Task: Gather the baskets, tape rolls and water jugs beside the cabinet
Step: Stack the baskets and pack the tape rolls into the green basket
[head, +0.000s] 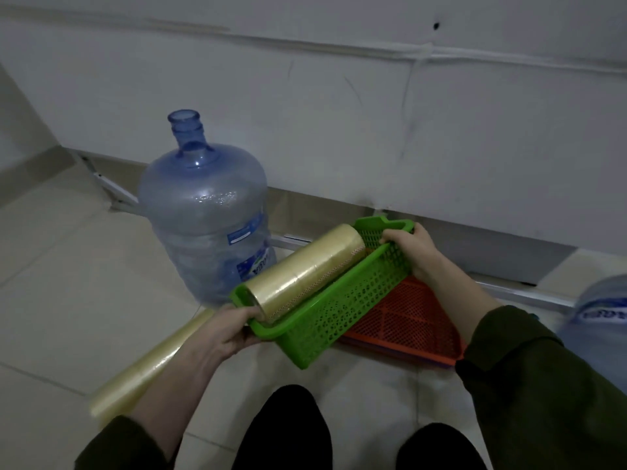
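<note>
A green perforated basket (334, 307) is held tilted above the floor. My left hand (228, 329) grips its near rim and my right hand (412, 247) grips its far rim. A stack of clear tape rolls (305, 266) lies lengthwise inside the basket. Under it on the floor lies an orange basket (412, 322). A second long stack of tape rolls (149, 364) lies on the tiles beneath my left forearm. A blue empty water jug (205, 212) stands upright to the left. Another jug (600, 317) shows at the right edge, partly cut off.
A white cabinet (339, 113) with metal feet fills the background right behind the objects. The floor is pale tile (61, 283). My dark-trousered knees (288, 432) are at the bottom of the view.
</note>
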